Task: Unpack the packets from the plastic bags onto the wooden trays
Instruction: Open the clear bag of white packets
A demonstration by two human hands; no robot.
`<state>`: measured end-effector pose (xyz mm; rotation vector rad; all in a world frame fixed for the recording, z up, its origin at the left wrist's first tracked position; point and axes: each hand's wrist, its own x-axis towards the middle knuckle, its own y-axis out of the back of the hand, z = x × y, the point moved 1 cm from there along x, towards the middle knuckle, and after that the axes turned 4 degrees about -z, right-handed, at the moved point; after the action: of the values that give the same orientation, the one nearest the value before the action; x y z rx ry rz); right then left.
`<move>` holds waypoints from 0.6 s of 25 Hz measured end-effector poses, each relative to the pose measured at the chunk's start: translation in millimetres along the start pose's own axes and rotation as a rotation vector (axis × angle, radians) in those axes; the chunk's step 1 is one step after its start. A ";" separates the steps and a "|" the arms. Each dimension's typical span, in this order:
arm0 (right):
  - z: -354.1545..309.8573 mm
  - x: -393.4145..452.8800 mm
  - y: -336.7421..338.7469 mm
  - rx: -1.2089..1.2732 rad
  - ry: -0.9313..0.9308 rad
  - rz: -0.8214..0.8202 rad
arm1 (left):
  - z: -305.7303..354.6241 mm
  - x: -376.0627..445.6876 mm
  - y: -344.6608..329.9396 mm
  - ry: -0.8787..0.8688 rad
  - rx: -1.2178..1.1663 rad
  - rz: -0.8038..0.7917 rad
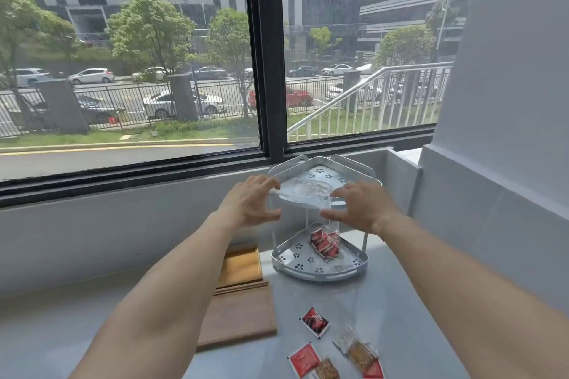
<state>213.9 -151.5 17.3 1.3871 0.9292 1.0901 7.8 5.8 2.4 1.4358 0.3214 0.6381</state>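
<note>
Head view shows me a clear plastic bag (pixel 303 192) held up in front of the top shelf of a small metal corner rack (pixel 320 274). The bag looks see-through and crinkly, and I cannot tell what is inside it. My left hand (pixel 249 204) has its fingers curled over the left edge of the bag, with the thumb under it. My right hand (pixel 360 204) does the same on the right edge, fingers on top and thumb below. So both hands are gripping the bag between them.

On the bottom shelf of the rack lies another plastic bag (pixel 331 248) with red packets (pixel 323 243) inside it. The rack has little flower-shaped holes in its shelves. It stands on a grey counter (pixel 400 317) near the corner, just under the window.

To the left of the rack are two wooden trays. The lighter tray (pixel 241 266) is farther from me, and the darker tray (pixel 243 314) is closer. They touch each other, and my left arm covers part of both.

Closer to me on the counter lie some loose packets. One red packet (pixel 314 322) is by itself. Another red packet (pixel 304 360) lies at the bottom edge, touching a brown snack packet (pixel 326 369). A clear packet with a brown snack (pixel 358 354) lies to the right of them.

Out the window (pixel 123 55) I see trees, cars, a fence and tall buildings.
</note>
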 end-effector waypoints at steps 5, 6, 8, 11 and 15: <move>-19.3 -4.6 -22.6 -0.017 -0.005 0.102 | 11.3 2.4 -7.5 0.011 0.001 0.094; -20.1 -5.2 -23.5 -0.021 -0.002 0.106 | 14.0 2.0 -9.2 0.002 -0.009 0.110; -20.0 -5.0 -22.6 -0.031 -0.013 0.121 | 16.8 2.0 -8.9 -0.009 -0.024 0.125; -22.7 -2.7 -19.0 -0.009 -0.051 0.192 | 17.5 1.8 -8.4 -0.005 -0.041 0.137; -24.6 1.9 -5.2 0.135 -0.116 0.246 | 12.2 2.8 -5.9 0.012 -0.078 0.213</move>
<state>191.0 -142.5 12.1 1.6915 0.7736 1.1313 18.2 -2.5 -1.3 1.4026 0.1516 0.8233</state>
